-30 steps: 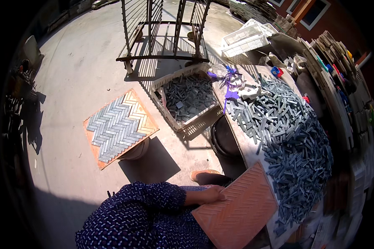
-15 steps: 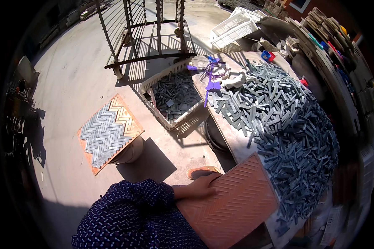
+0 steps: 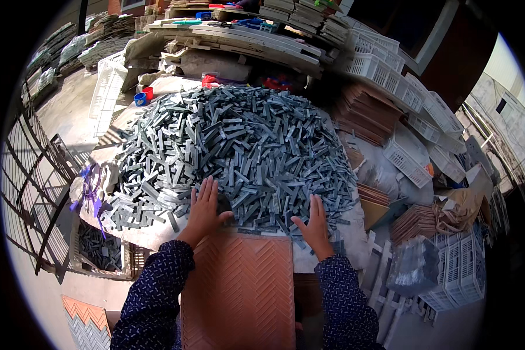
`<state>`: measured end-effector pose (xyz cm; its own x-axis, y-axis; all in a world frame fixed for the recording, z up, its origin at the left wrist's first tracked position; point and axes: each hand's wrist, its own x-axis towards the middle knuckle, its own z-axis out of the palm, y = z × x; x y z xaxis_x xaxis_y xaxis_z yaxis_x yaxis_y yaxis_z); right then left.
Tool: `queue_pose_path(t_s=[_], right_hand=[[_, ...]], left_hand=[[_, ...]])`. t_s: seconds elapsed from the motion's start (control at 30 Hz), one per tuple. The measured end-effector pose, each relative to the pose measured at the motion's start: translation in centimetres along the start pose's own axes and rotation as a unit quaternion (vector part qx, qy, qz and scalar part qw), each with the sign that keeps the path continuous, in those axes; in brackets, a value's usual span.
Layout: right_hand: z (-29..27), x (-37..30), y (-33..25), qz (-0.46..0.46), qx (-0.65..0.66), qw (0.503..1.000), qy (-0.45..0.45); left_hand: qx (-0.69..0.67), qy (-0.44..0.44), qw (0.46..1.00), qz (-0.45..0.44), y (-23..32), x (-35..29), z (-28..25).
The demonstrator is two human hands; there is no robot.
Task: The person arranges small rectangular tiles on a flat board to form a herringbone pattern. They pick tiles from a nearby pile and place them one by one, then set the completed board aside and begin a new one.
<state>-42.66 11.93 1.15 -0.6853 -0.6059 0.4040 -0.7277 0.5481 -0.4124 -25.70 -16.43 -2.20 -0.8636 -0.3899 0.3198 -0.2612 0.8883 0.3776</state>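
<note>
A large heap of narrow grey stone strips [image 3: 239, 140] covers most of the pale table [image 3: 309, 262]. At its near edge, my left hand [image 3: 204, 209] has its fingers stretched out over the closest strips, thumb apart. Farther right, my right hand [image 3: 315, 226] is held with fingers upright and thumb spread, also by the heap's near edge. Neither hand holds anything. Between my forearms lies an orange-red board [image 3: 236, 286] with an unfilled herringbone pattern of grooves, its far edge reaching the table.
At lower left is a second board [image 3: 87, 321] partly laid with grey strips. A crate [image 3: 125, 259] of strips stands left of the table, near a dark metal rack [image 3: 32, 186]. Stacked brown boards [image 3: 364, 111] and white crates [image 3: 385, 76] stand on the right.
My view has swung right from the floor and the partly laid board to the heap. The left hand has left the grooved board for the strips; the right hand has come into view.
</note>
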Motion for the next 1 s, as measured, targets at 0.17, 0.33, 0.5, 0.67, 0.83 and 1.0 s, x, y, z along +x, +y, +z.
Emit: queue_pose_path(t_s=[0.17, 0.33, 0.5, 0.67, 0.83, 1.0], right_hand=[[5.1, 4.6, 4.3, 0.065, -0.079, 0.991, 0.087], [6.6, 5.2, 2.2, 0.056, 0.043, 0.981, 0.182], [7.0, 5.5, -4.9, -0.127, 0.135, 0.974, 0.132], [5.1, 6.5, -3.2, -0.092, 0.187, 0.962, 0.178], [3.5, 1.6, -3.8, -0.042, 0.064, 0.997, 0.027], [4.1, 1.6, -6.9, -0.091, -0.055, 0.992, 0.07]], left_hand=[[-0.041, -0.002, 0.999, -0.032, 0.7, 4.0, 2.6], [-0.034, 0.021, 0.997, -0.064, 2.8, 5.0, 3.4], [-0.095, 0.06, 0.994, -0.006, 2.1, 3.4, 4.0], [-0.179, 0.011, 0.983, 0.029, 0.0, 3.6, 2.4], [-0.111, 0.064, 0.991, 0.047, 0.6, 2.7, 2.9], [-0.118, 0.072, 0.989, 0.046, 0.7, 2.8, 2.9]])
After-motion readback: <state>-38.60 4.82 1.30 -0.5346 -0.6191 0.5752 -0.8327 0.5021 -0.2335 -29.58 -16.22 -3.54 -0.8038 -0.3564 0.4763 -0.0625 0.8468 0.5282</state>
